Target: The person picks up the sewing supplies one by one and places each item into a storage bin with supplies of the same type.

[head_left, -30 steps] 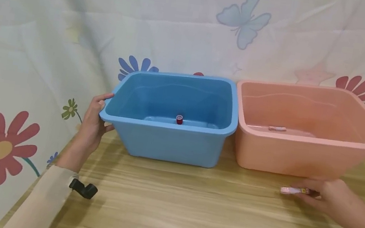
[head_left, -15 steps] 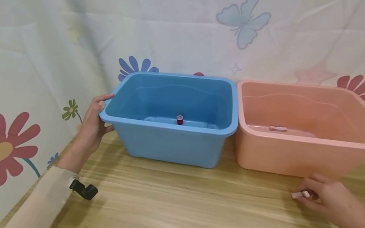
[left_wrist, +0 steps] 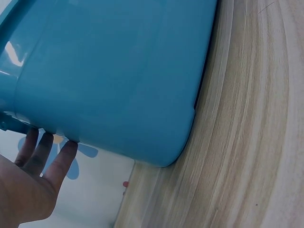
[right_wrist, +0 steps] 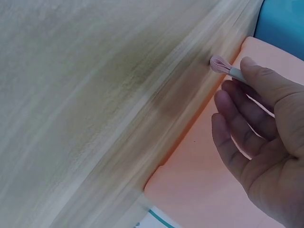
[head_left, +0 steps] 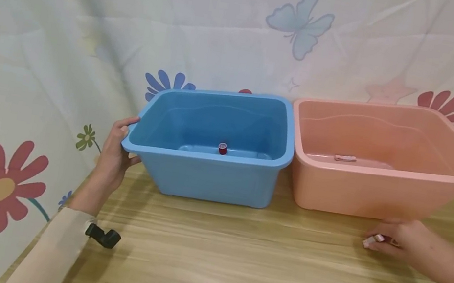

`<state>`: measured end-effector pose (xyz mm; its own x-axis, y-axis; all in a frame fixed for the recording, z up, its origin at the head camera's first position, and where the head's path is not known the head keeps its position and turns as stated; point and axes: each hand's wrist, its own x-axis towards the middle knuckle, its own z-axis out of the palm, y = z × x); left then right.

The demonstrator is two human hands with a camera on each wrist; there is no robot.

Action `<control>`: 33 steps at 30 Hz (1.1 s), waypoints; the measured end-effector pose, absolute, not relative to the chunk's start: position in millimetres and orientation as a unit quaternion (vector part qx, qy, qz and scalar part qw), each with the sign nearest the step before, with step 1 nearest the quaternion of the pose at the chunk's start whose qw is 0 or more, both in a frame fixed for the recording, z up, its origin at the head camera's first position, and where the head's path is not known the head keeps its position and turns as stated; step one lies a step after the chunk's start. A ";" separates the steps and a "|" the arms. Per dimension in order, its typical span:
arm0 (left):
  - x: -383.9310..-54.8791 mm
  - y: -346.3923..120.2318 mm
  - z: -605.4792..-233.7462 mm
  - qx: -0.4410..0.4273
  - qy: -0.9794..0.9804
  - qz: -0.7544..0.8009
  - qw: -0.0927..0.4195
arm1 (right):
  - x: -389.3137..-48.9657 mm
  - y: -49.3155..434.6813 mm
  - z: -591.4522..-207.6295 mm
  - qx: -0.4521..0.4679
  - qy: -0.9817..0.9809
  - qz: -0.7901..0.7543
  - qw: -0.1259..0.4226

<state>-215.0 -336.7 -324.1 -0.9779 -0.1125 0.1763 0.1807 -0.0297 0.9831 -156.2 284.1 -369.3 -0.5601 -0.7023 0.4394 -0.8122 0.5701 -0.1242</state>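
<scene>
In the head view my left hand (head_left: 113, 153) holds the left end of the blue plastic bin (head_left: 208, 178) by its rim, and the left wrist view shows several fingertips (left_wrist: 61, 164) against its outer wall. Inside the bin stands a small dark red cylinder (head_left: 223, 149) with a pale top. My right hand (head_left: 404, 244) pinches a skein of pink thread (right_wrist: 221, 65) with a white paper band, low over the table before the pink bin (head_left: 361, 195). Its looped end sticks out past the thumb. A similar pink skein (head_left: 345, 158) lies on the pink bin's floor.
Both bins stand side by side at the back of the wood-grain table (head_left: 208, 257), their rims meeting. Behind them hangs a pale curtain (head_left: 210, 25) printed with flowers and a butterfly. A black strap mount (head_left: 103, 235) sits on the left wrist.
The skein in my right hand has turned from lying nearly sideways to a tilt, with less of it showing. The right hand has shifted slightly; the left hand keeps its place on the blue bin.
</scene>
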 end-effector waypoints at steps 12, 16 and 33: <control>-216.3 -338.0 -327.5 -0.029 -0.691 -0.715 0.105 | -158.2 284.6 -372.1 0.458 -0.865 0.150 0.143; -216.8 -338.0 -328.4 -0.029 -0.690 -0.715 0.107 | -158.0 283.7 -372.5 0.457 -0.857 0.175 0.163; -215.2 -338.4 -326.5 -0.035 -0.688 -0.717 0.107 | -158.2 287.2 -373.2 0.457 -0.860 0.173 0.151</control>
